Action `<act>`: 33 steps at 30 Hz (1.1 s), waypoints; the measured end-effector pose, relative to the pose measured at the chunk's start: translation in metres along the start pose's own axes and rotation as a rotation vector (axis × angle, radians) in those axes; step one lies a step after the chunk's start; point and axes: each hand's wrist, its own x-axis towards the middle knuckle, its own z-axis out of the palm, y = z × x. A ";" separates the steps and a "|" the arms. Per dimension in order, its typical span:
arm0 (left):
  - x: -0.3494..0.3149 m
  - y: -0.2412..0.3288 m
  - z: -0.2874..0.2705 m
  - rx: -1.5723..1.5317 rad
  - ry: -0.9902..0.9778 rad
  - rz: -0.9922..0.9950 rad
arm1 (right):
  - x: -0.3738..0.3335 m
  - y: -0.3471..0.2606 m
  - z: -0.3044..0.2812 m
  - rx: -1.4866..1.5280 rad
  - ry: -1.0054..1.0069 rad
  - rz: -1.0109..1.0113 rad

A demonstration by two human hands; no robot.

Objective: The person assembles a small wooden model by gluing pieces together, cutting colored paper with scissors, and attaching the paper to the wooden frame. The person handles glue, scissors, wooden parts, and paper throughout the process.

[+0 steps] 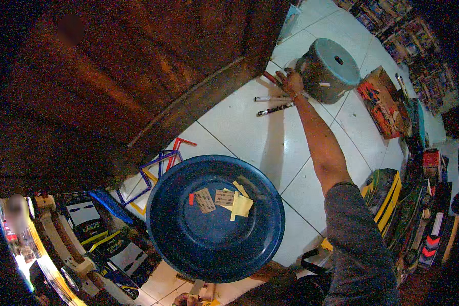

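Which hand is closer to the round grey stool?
Right hand: it's just beside the stool. The left hand is much farther, at the picture's bottom edge, below the basin.

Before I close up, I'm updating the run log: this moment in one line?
right hand at dark-red rod, grip unclear | grey stool alongside | silver stick, black stick on tiles | blue basin holding paper scraps

From my remote seat I take the basin (174, 237) as landmark: it stands on the floor (303, 158), paper scraps (205, 200) inside. Beyond it to the right lie two rods (271, 99), then the stool (336, 61), with an open box (392, 109) further right. Frames (160, 162) sit just past its left rim (touching or not, I can't tell), packets (130, 257) to its left, a large panel (163, 66) beyond it leftward.
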 end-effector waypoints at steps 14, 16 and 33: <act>-0.076 -0.028 0.013 -0.364 0.344 -0.091 | -0.096 -0.087 -0.095 0.529 0.326 -0.285; -0.090 -0.039 0.013 -0.383 0.391 -0.058 | -0.157 -0.149 -0.141 0.953 0.087 -0.350; -0.160 -0.088 0.003 -0.969 0.486 0.218 | -0.515 -0.329 -0.323 1.178 -1.384 -0.477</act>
